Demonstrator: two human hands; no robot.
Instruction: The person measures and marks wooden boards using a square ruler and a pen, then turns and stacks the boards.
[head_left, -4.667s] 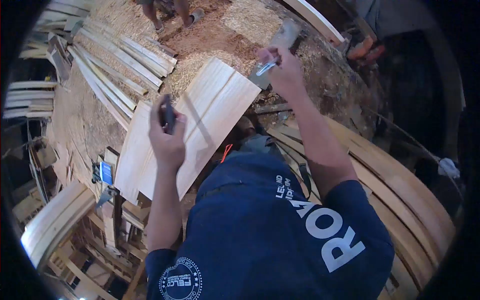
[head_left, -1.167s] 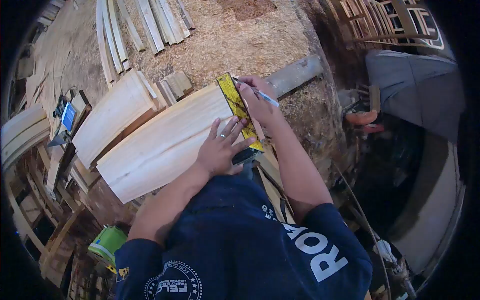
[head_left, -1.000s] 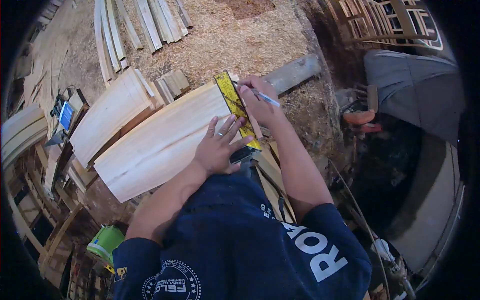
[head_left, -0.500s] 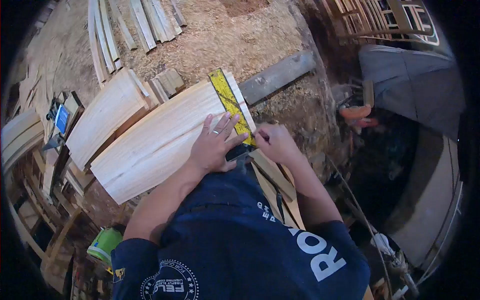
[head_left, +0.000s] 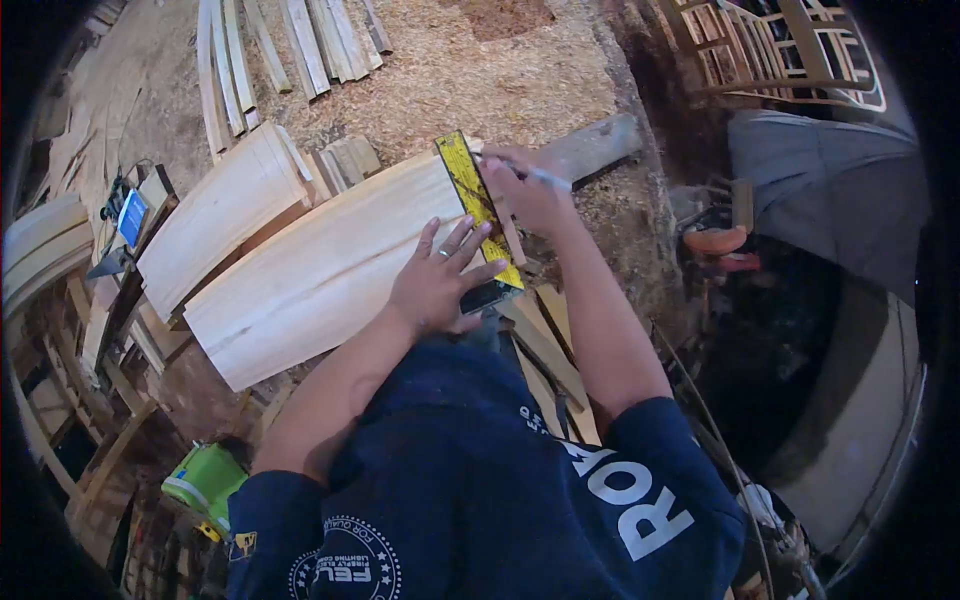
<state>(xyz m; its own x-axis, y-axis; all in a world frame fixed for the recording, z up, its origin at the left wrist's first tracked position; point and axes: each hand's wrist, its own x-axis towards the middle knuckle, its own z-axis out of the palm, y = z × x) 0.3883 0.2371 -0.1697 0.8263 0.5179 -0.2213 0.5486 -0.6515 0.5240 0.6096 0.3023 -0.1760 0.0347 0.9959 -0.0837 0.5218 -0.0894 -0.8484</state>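
Note:
A pale wooden board (head_left: 320, 275) lies slanted in front of my body, with a yellow try square (head_left: 462, 175) across its right end. My left hand (head_left: 436, 278) is spread flat on the board, its fingertips pressing on the square's blade near the dark stock (head_left: 490, 294). At the far half of the blade, my right hand (head_left: 530, 195) is closed around a thin pen (head_left: 547, 178), whose rear end sticks out to the right. The pen's tip is hidden or too blurred to make out at the blade's right edge.
Another pale board (head_left: 225, 205) lies beyond at left, with short wood blocks (head_left: 350, 160) beside it. Long strips (head_left: 320, 45) rest on sawdust-covered ground. A grey plank (head_left: 600, 145) lies at right. A green container (head_left: 205, 475) stands at lower left, an orange-handled tool (head_left: 715, 240) at right.
My right hand has moved away from my body along the square's blade, from the stock end to the far half. The pen now shows in it. My left hand stays on the square.

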